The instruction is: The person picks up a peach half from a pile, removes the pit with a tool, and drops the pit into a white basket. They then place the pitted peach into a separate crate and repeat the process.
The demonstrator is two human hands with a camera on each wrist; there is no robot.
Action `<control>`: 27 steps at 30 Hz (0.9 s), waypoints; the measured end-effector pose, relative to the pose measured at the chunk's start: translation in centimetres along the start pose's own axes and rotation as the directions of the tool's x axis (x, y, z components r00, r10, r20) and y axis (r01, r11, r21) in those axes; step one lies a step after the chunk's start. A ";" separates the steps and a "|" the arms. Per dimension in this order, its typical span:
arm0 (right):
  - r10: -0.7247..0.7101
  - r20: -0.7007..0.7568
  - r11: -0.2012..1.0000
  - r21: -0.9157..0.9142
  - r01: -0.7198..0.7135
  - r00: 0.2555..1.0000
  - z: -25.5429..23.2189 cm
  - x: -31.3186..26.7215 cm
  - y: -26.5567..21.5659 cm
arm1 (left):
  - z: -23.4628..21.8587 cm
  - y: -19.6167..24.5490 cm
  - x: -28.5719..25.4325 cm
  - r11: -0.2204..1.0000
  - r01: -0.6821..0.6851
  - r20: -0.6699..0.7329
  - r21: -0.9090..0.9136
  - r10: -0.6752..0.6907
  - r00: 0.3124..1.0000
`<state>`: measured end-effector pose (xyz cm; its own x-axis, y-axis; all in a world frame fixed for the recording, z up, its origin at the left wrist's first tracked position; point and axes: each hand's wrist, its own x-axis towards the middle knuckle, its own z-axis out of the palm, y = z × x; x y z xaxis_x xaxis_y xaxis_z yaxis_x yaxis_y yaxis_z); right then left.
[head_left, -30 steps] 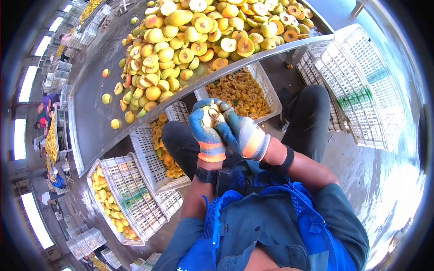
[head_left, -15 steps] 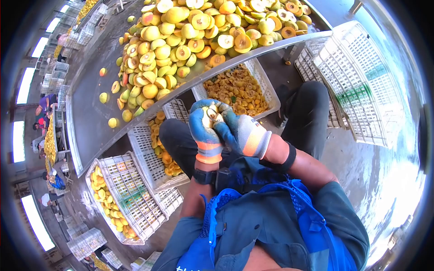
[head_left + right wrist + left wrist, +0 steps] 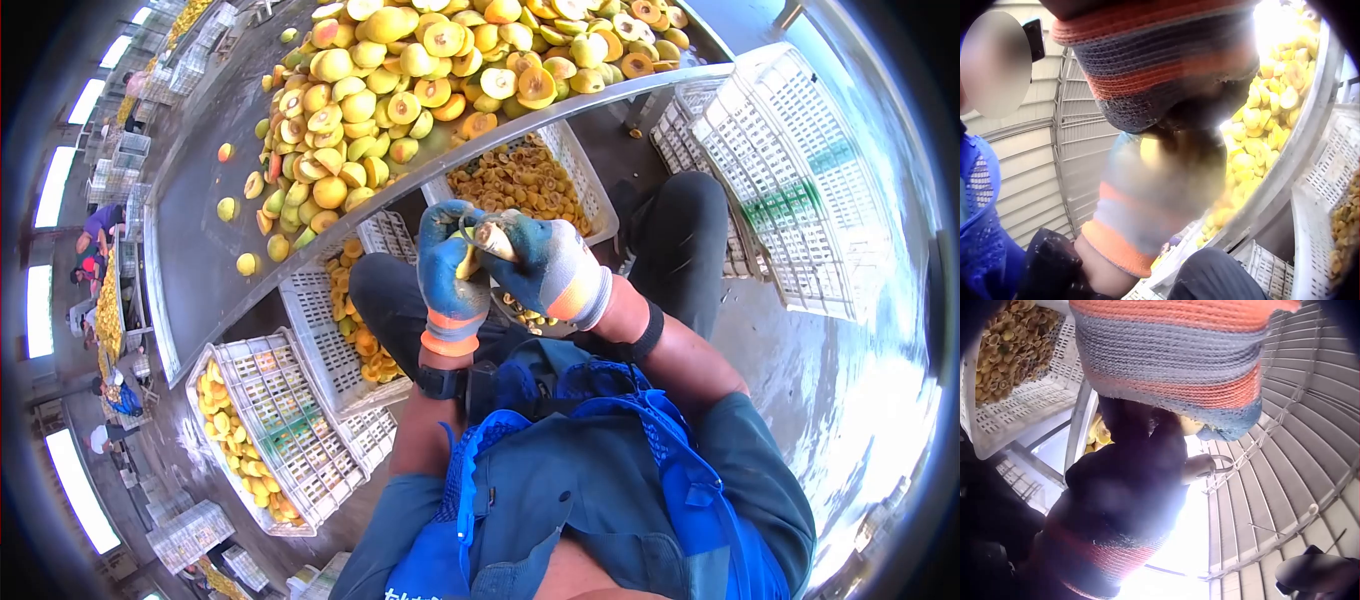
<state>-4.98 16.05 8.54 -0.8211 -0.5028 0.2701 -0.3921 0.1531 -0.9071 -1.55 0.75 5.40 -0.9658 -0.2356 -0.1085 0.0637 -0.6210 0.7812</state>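
Both hands, in blue-coated knit gloves, meet above the lap in the head view. My left hand has its fingers curled round a yellow peach half, mostly hidden by the glove. My right hand grips a coring tool with a pale, stubby handle. A thin curved metal loop on the tool shows in the left wrist view. The tool lies close over the peach half. In the right wrist view, a yellow bit of the fruit shows between the gloves.
Ahead, a metal table with a raised rim bears a heap of halved peaches. Under its edge stands a white crate of brownish scooped-out pieces. More crates with yellow fruit stand left; stacked crates stand right.
The hands were pressed close together round the fruit. Now the right hand has turned and risen slightly away, bringing the tool's handle into view; the left hand keeps its hold.
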 end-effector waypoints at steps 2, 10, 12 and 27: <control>-0.051 -0.001 0.998 -0.043 0.051 0.999 0.2 0.2 0.5 | -0.3 -0.2 -0.2 0.996 -0.030 -0.005 0.085 0.030 1.000; 0.165 0.106 0.984 -0.081 -0.157 0.981 0.2 0.1 1.9 | -1.1 -1.8 -0.6 0.235 -0.523 0.411 0.820 0.394 0.822; 0.154 0.147 0.986 -0.093 -0.142 0.977 0.7 -0.4 1.6 | -1.3 -2.5 -0.1 0.884 -0.170 -0.027 0.436 0.202 0.979; 0.276 0.183 0.961 -0.032 -0.275 0.944 -0.7 -1.3 0.1 | -0.5 -0.4 0.3 0.962 0.051 -0.109 -0.269 -0.083 0.990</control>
<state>-4.24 17.36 8.32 -0.8070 -0.5880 -0.0544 -0.1645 0.3123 -0.9356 -1.73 0.54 4.70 -0.9344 -0.2634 -0.2399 0.0796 -0.8106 0.5801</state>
